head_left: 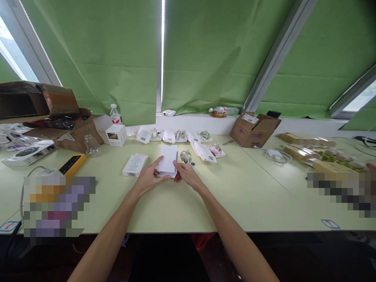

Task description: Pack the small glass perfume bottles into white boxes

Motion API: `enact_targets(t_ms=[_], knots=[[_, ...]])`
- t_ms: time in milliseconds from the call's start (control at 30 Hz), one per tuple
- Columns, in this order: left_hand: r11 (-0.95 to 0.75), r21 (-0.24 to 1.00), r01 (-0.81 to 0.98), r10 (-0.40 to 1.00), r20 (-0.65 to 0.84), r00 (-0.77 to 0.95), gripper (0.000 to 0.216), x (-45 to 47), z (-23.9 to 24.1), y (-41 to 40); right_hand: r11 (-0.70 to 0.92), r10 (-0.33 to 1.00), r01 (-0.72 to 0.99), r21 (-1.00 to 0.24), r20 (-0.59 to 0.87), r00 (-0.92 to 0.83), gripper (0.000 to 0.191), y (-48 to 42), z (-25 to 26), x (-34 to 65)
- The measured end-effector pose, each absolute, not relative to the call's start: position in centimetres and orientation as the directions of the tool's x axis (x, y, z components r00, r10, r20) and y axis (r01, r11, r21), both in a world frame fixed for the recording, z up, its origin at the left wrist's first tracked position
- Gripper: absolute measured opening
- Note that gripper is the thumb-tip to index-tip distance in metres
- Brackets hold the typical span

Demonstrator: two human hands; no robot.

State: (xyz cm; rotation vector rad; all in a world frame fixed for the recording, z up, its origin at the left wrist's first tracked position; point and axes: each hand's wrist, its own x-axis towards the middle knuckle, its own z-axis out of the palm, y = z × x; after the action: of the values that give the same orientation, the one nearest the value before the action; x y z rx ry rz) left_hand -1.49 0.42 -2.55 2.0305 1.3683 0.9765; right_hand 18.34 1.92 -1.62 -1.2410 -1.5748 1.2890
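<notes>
Between my two hands is a small flat white box (168, 158), tilted up above the table with its plain face toward me. My left hand (149, 176) grips its left side, with the thumb along the lower edge. Closed on its lower right side is my right hand (186, 173), thumb in front and fingers partly hidden behind. Just beyond my right hand lies a round silver-rimmed item (185, 156), like a pocket watch. A small dark disc (193, 164) is beside it. Left of my hands lies a white box with printed text (135, 165).
Farther back are several opened white boxes (169, 136) with shiny round items (205, 135). A white cube box (116, 135), water bottle (115, 114) and brown cartons (73, 133) stand left. Another carton (252, 131) and a coiled white cable (276, 156) are right.
</notes>
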Motion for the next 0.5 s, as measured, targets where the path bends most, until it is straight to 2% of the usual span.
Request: enact_targets(t_ms=[233,500], knots=[[-0.372,0.704,0.605,0.928,0.276,0.25,0.094,-1.53,-2.46,0.19,0.043,0.971,0.287,-0.957,-0.028,-0.238,0.058,2.11,-1.93,18.6],[-0.396,0.712,0.579,0.918,0.313,0.243,0.094,-1.62,-2.81,0.6,0.044,0.962,0.261,-0.964,-0.029,-0.27,0.053,1.94,-1.8,18.54]])
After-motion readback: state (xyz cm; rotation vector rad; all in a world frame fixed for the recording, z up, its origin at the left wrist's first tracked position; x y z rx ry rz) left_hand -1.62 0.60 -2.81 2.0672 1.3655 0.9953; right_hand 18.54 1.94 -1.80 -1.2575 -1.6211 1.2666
